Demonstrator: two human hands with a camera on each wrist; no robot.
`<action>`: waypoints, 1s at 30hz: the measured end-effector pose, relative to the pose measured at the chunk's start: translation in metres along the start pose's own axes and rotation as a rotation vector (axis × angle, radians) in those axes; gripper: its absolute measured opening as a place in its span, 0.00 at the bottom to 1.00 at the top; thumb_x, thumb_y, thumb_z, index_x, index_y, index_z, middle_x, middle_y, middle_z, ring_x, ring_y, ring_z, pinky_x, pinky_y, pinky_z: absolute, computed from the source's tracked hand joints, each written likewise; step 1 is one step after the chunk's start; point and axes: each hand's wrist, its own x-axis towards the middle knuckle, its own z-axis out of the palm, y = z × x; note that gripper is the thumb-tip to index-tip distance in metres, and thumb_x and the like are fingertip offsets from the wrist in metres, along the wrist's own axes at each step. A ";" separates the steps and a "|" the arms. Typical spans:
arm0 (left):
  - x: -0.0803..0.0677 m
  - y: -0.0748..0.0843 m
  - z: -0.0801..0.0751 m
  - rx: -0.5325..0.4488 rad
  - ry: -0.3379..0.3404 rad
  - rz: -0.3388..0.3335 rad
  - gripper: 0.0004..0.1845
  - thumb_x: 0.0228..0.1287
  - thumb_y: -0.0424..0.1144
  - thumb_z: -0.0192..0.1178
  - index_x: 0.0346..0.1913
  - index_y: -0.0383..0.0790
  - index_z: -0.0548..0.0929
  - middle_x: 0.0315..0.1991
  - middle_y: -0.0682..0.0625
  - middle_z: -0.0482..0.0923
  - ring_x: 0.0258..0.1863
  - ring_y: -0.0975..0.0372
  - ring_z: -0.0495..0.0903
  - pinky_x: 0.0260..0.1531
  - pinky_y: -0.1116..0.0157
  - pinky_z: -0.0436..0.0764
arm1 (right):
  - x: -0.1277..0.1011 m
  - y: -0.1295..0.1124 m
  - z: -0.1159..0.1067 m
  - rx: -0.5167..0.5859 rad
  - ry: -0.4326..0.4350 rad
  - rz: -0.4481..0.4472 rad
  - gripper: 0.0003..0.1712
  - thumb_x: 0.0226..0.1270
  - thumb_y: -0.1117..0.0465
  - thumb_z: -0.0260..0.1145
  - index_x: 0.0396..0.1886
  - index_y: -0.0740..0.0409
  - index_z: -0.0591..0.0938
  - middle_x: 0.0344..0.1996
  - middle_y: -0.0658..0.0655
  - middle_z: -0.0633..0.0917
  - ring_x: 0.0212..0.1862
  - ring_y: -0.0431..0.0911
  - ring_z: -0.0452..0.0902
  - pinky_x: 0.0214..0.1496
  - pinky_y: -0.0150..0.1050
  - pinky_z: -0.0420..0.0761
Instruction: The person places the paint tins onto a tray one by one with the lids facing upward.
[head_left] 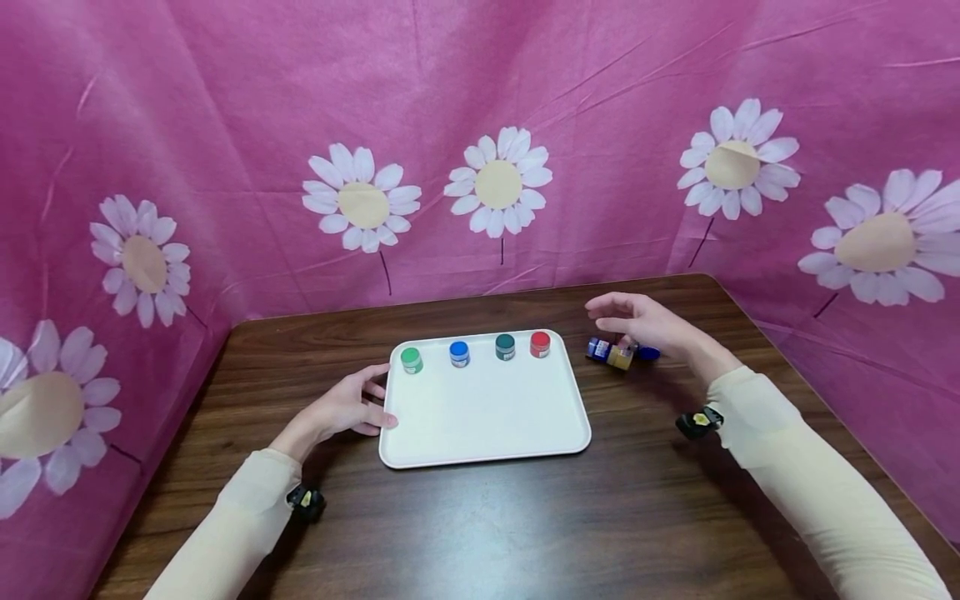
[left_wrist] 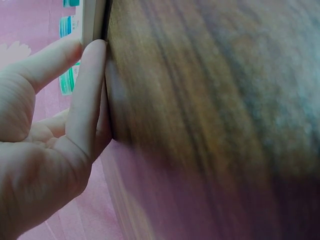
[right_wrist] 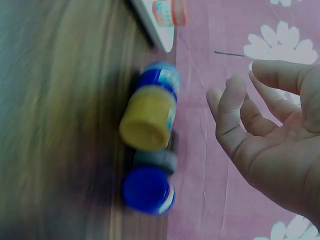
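Nearest, the left hand [head_left: 347, 408] rests on the dark wooden table [head_left: 480, 525], its fingers [left_wrist: 85, 95] relaxed and fairly straight, tips touching the left edge of the white rectangular plastic tray [head_left: 487, 417]; it holds nothing. Along the tray's far side stand four small paint pots in a row: green-lidded [head_left: 411, 360], blue-lidded [head_left: 459, 353], dark teal-lidded [head_left: 505, 347] and red-lidded [head_left: 540, 344]. Right of the tray, a huddle of small pots lies on the table, a yellow-lidded one [right_wrist: 146, 123] between two blue-lidded ones [right_wrist: 148, 190], touching. The right hand [head_left: 645, 325] hovers just over them, fingers [right_wrist: 235, 115] spread and loosely bent, gripping nothing. To pick well, I judge it should come straight down on one pot and pinch its sides so the neighbours don't roll, with the left hand steadying the tray
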 end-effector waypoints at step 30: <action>0.000 -0.003 0.000 -0.005 0.003 0.016 0.55 0.53 0.26 0.76 0.80 0.37 0.53 0.55 0.32 0.66 0.37 0.55 0.83 0.37 0.54 0.88 | -0.046 0.052 0.011 -0.274 -0.049 -0.123 0.32 0.66 0.66 0.72 0.67 0.66 0.73 0.55 0.70 0.71 0.31 0.46 0.77 0.29 0.38 0.82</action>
